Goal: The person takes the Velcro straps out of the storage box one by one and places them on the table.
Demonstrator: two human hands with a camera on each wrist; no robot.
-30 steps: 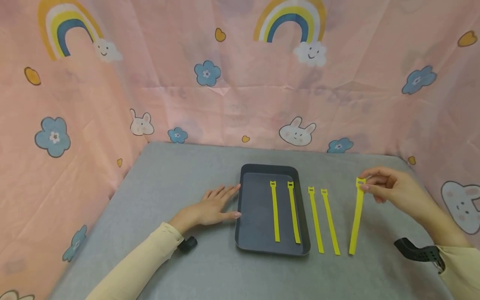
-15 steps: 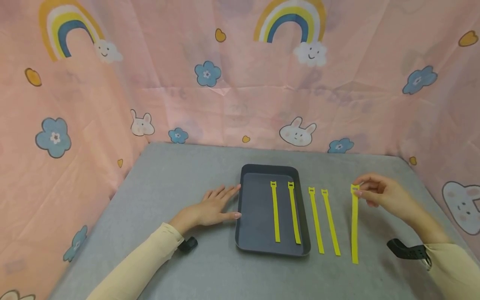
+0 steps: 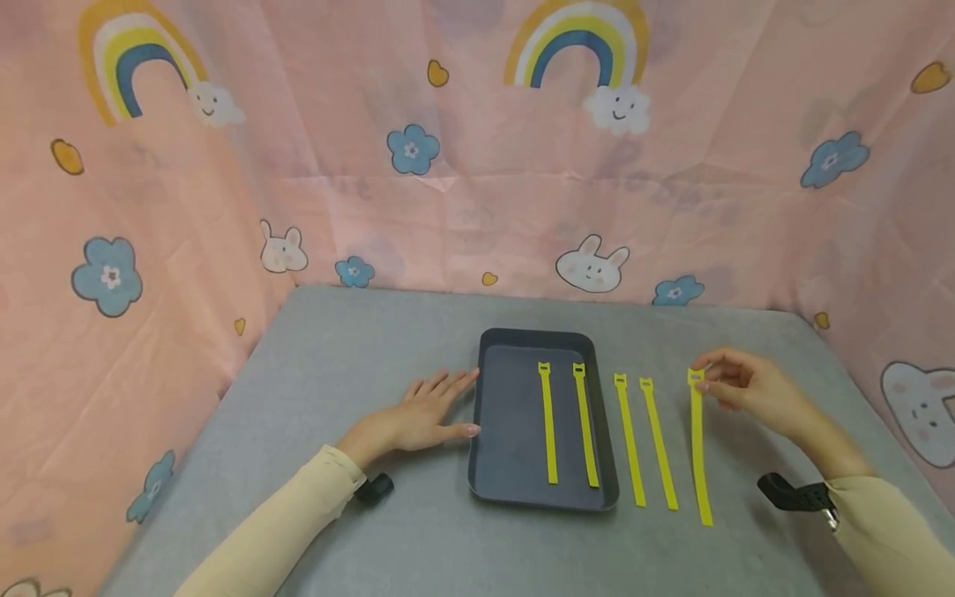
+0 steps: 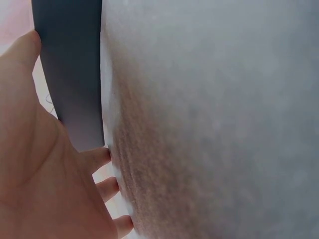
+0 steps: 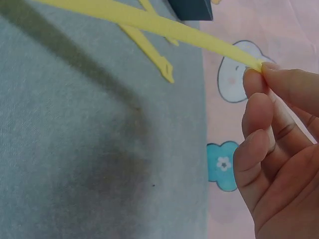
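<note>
My right hand [image 3: 753, 394] pinches the slotted head of a yellow hook-and-loop cable tie [image 3: 697, 448] between thumb and forefinger. In the right wrist view this cable tie [image 5: 164, 27] stretches away from the fingertips [image 5: 254, 77], its shadow falling on the cloth. Just left of it, two more yellow cable ties [image 3: 629, 439] [image 3: 659, 444] lie side by side on the table. Another two [image 3: 549, 427] [image 3: 586, 431] lie in a dark grey tray [image 3: 496, 485]. Against the tray's left wall rests my left hand [image 3: 414, 421], fingers spread; the left wrist view shows it beside the tray wall [image 4: 72, 74].
Grey cloth [image 3: 358, 531] covers the table. A pink printed curtain [image 3: 477, 199] encloses the back and both sides. Each wrist carries a black strap, the right one [image 3: 794, 495] hanging below the sleeve.
My right hand has moved left with the cable tie, toward the two on the table. The tie's free end has swung toward me. My left hand and the tray have stayed put.
</note>
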